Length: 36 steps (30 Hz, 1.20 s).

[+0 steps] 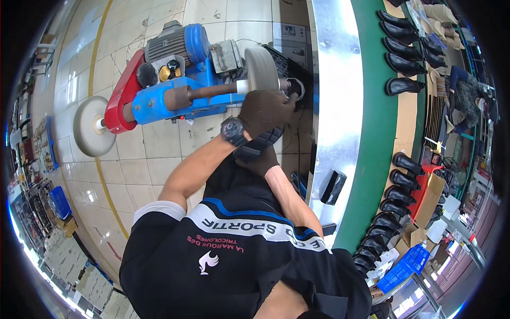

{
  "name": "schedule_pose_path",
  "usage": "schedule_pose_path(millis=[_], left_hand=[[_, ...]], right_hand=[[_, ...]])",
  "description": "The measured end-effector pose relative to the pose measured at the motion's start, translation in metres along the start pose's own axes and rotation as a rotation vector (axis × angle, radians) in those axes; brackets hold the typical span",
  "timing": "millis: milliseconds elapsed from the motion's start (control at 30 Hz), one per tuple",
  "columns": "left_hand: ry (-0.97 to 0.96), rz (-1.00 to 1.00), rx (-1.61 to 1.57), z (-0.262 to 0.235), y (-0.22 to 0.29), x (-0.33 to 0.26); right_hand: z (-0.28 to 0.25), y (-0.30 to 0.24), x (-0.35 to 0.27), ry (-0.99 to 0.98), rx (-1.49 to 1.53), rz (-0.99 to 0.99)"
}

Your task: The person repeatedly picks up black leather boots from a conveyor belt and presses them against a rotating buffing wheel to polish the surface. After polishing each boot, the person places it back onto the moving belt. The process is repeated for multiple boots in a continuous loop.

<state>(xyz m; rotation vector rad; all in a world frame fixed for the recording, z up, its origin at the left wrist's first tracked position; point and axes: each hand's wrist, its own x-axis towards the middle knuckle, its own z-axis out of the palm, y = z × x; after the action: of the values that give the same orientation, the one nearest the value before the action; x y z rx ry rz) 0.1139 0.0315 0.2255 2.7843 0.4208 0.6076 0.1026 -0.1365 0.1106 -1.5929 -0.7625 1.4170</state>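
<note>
A black shoe [260, 141] with a grooved, dark sole is held between my two brown-gloved hands, just below a grey buffing wheel [261, 68]. My left hand [265, 110], with a black watch at its wrist, is closed over the shoe's upper part, right by the wheel's lower edge. Nearer to my body, my right hand [261, 161] is closed around the other end. Both hands hide much of the shoe, and whether it touches the wheel I cannot tell. The wheel sits on the shaft of a blue polishing machine [154, 103].
A second wheel [91, 126] is at the machine's left end, beside a red belt guard [123, 95] and a motor [172, 43]. To my right runs a green bench [372, 138] with a metal edge strip [340, 80]; rows of black shoes [401, 52] stand along it. Another person [465, 98] is farther right.
</note>
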Motion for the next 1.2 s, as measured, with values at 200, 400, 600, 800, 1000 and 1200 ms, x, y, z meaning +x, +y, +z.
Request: schedule_pose_path(millis=[200, 400, 600, 800, 1000, 1200], left_hand=[[-0.209, 0.357, -0.125, 0.023, 0.025, 0.007], [-0.188, 0.478, -0.545, 0.02, 0.073, 0.001], [-0.203, 0.889, -0.679, -0.051, 0.075, -0.054], [0.075, -1.255, -1.099, 0.032, 0.013, -0.137], [-0.226, -1.585, -2.003, 0.185, -0.059, -0.137], [-0.209, -1.351, -1.787, 0.232, -0.084, -0.157]], right_hand=[[0.0, -0.001, -0.003, 0.188, -0.958, -0.354], [-0.04, -0.08, -0.041, 0.328, -0.786, -0.223], [-0.05, -0.06, -0.084, 0.253, 0.616, 0.104], [-0.036, -0.059, -0.058, 0.22, 1.284, 0.362], [-0.018, -0.014, 0.016, 0.275, 1.44, 0.336], [-0.022, -0.003, 0.03, 0.249, 1.35, 0.428]])
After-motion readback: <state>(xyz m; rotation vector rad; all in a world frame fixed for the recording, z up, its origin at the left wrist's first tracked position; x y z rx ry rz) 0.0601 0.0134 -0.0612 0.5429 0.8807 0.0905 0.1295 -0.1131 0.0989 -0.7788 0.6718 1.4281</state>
